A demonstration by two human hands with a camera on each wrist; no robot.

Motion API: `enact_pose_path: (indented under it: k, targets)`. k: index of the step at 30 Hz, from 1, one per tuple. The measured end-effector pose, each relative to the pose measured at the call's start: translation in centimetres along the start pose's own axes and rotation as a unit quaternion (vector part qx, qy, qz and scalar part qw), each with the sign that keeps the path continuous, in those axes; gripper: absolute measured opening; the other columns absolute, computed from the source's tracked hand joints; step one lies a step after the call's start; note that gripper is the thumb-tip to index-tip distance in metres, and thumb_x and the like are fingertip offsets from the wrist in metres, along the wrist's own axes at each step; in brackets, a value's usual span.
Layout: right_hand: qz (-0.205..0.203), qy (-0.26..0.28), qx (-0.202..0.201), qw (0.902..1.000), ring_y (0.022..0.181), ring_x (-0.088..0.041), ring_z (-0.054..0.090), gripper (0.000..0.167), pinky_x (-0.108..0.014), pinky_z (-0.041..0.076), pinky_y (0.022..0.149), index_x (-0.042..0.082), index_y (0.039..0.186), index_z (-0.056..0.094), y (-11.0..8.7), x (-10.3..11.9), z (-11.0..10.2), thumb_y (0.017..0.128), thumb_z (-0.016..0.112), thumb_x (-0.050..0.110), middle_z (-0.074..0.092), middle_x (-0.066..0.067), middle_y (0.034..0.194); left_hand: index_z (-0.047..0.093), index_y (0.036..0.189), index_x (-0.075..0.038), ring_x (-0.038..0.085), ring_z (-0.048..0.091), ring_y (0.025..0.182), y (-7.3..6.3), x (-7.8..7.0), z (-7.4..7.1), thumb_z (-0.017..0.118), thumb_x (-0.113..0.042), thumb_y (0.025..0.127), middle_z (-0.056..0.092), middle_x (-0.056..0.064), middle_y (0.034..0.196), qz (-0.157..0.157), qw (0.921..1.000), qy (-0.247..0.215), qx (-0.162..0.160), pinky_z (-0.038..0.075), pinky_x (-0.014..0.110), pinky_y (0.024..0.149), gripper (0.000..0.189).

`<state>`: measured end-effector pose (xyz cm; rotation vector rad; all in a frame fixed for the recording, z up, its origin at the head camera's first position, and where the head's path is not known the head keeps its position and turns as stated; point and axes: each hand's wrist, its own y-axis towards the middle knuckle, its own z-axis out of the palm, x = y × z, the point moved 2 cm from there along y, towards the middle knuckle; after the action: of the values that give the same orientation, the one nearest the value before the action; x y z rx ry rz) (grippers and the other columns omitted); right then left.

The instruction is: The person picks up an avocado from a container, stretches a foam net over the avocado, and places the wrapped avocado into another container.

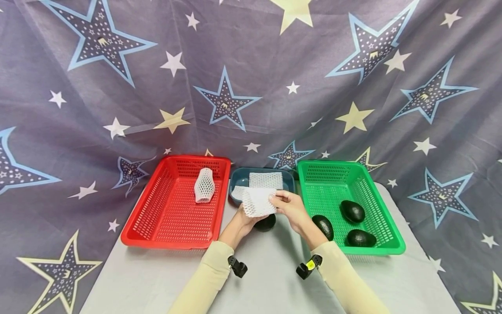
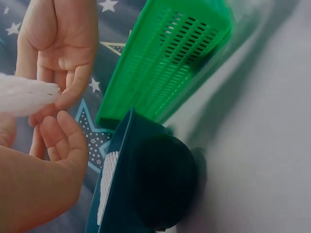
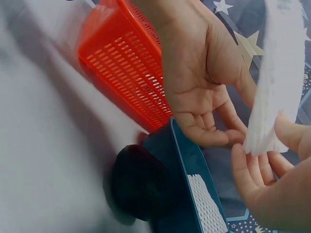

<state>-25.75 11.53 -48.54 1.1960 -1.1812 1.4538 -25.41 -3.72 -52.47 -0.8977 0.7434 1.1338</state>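
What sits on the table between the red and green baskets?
Head view: a teal tub holding white foam netting, with a dark avocado in front of it.

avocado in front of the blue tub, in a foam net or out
Out: the avocado lies bare on the table, its dark skin uncovered; the white foam net is held clear of it.

White netting [image 2: 107, 187] lies inside the blue basin [image 2: 120, 206], and a dark avocado [image 2: 163, 179] sits just outside its wall on the table [image 2: 262, 145]. The green basket [image 2: 138, 77] stands near the basin's end. Across the basin from the avocado, the left hand [image 2: 46, 177] and right hand [image 2: 60, 51] hold a white foam sleeve [image 2: 24, 95].
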Motion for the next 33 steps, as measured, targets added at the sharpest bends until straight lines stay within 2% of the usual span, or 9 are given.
enact_pose_path:
  k: [5, 8, 12, 15, 22, 27, 33]
  targets:
    - [-0.004, -0.015, -0.034, 0.9993, 0.079, -0.005, 0.065, 0.034, -0.021, 0.058, 0.068, -0.014, 0.123, 0.064, 0.0, -0.2, 0.2, 0.094, 0.069, 0.001, 0.073, -0.001, 0.094, 0.063, 0.123, 0.003, 0.006, 0.064, 0.081, 0.1, 0.3, 0.0, 0.047, 0.002, 0.1, 0.07, -0.008, 0.089, 0.005, 0.9999, -0.01, -0.012, 0.053, 0.029, 0.076, 0.028]
    - [-0.005, -0.028, -0.047, 0.9985, 0.079, -0.005, 0.066, 0.032, -0.025, 0.06, 0.071, -0.013, 0.122, 0.066, 0.0, -0.2, 0.3, 0.094, 0.069, 0.002, 0.075, -0.004, 0.096, 0.06, 0.13, 0.008, 0.006, 0.063, 0.084, 0.2, 0.5, 0.0, 0.049, 0.002, 0.099, 0.07, -0.008, 0.092, 0.01, 0.9999, 0.009, -0.008, 0.052, 0.026, 0.076, 0.033]
    - [0.002, -0.022, -0.057, 0.9981, 0.076, -0.006, 0.067, 0.028, -0.031, 0.062, 0.075, -0.014, 0.118, 0.066, 0.0, -0.3, 0.4, 0.092, 0.069, -0.002, 0.073, -0.002, 0.089, 0.054, 0.137, 0.012, 0.006, 0.063, 0.085, 0.4, 0.6, -0.1, 0.05, 0.002, 0.1, 0.071, -0.008, 0.094, 0.005, 0.9997, 0.025, -0.006, 0.052, 0.024, 0.076, 0.038]
    - [0.006, -0.013, -0.058, 0.9982, 0.074, -0.007, 0.066, 0.025, -0.028, 0.061, 0.072, -0.014, 0.115, 0.065, 0.0, -0.3, 0.4, 0.092, 0.068, -0.004, 0.071, 0.001, 0.084, 0.053, 0.137, 0.014, 0.006, 0.063, 0.084, 0.4, 0.6, -0.1, 0.049, 0.002, 0.1, 0.071, -0.007, 0.093, -0.005, 0.9997, 0.025, -0.003, 0.052, 0.024, 0.076, 0.039]
    - [0.014, -0.016, -0.066, 0.9976, 0.071, -0.006, 0.062, 0.022, -0.019, 0.053, 0.063, -0.011, 0.11, 0.065, 0.0, -0.5, 0.3, 0.089, 0.066, -0.004, 0.067, 0.004, 0.08, 0.048, 0.142, 0.011, 0.006, 0.066, 0.09, 0.4, 0.1, -0.1, 0.051, -0.013, 0.106, 0.071, -0.007, 0.096, -0.027, 0.9992, 0.008, 0.027, 0.054, 0.027, 0.084, 0.043]
    - [0.008, 0.005, -0.056, 0.9984, 0.071, -0.006, 0.06, 0.026, -0.019, 0.051, 0.061, -0.012, 0.115, 0.064, -0.1, -0.7, 0.1, 0.089, 0.062, -0.008, 0.066, 0.004, 0.08, 0.05, 0.138, 0.01, 0.006, 0.066, 0.094, 0.5, -0.2, 0.0, 0.054, -0.014, 0.105, 0.07, -0.007, 0.098, -0.019, 0.9995, -0.005, 0.027, 0.054, 0.027, 0.085, 0.041]
    - [0.017, 0.052, -0.005, 0.9985, 0.078, -0.006, 0.063, 0.034, -0.02, 0.054, 0.069, -0.014, 0.13, 0.056, -0.2, -1.0, 0.0, 0.098, 0.055, -0.003, 0.069, 0.004, 0.09, 0.057, 0.122, 0.003, 0.007, 0.066, 0.089, 0.6, -0.1, 0.0, 0.054, -0.011, 0.105, 0.068, -0.004, 0.095, -0.007, 0.9999, -0.001, 0.014, 0.054, 0.025, 0.08, 0.023]
